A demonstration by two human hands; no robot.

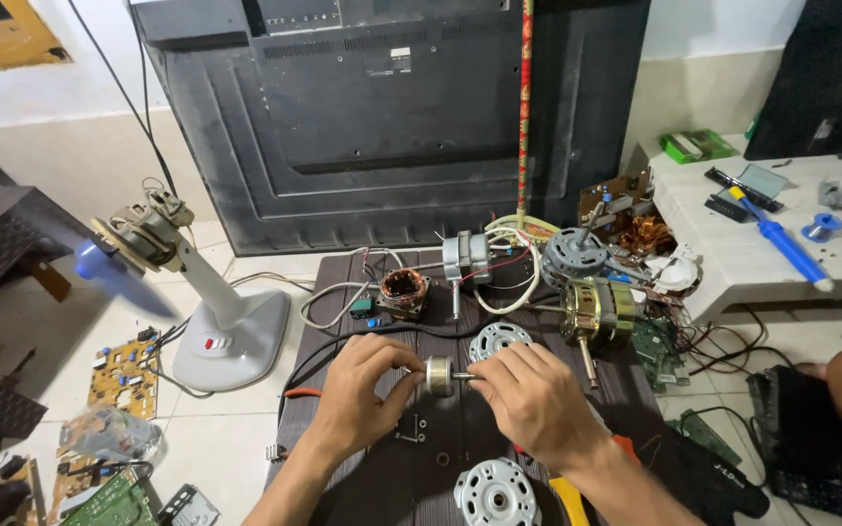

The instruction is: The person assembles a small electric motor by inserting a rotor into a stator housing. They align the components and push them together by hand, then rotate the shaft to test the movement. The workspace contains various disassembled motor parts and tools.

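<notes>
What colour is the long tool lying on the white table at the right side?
The tool is blue with a yellow end; the head view shows it.

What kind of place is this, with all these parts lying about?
Probably a small home repair workshop for electrical appliances: fan motors on the low table, circuit boards on the floor, and a stripped fan stand.

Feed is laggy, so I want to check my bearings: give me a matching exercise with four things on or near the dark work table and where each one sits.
Things:
1. Motor rotor
2. Copper-wound stator
3. Silver end cover
4. Blue-handled tool

Places:
A. On the white bench at the right
B. Between the left hand and right hand
C. Near table edge, below the hands
D. Far side of the table, beyond the left hand

Pairs: 1-B, 2-D, 3-C, 4-A
</notes>
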